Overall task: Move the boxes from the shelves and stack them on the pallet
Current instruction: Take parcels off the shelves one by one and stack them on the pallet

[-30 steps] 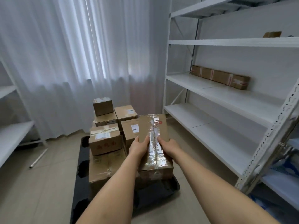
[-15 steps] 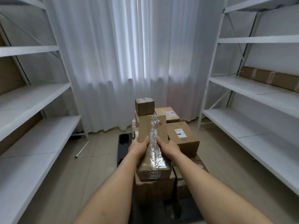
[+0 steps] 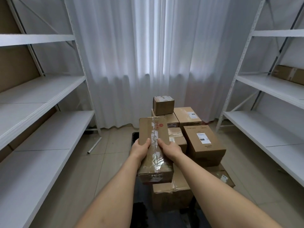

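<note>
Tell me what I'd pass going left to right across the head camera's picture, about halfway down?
Left shelving → white curtain → small box atop the stack → labelled box → right shelving → long box on that shelf.

Soft daylight glows through the curtain (image 3: 153,63); frame sharp, dim, with wide-angle bending at edges.

Boxes (image 3: 204,142) stacked on the pallet (image 3: 136,137) lie between left shelves (image 3: 41,96) and right shelves (image 3: 269,89), curtain (image 3: 148,63) behind.
</note>
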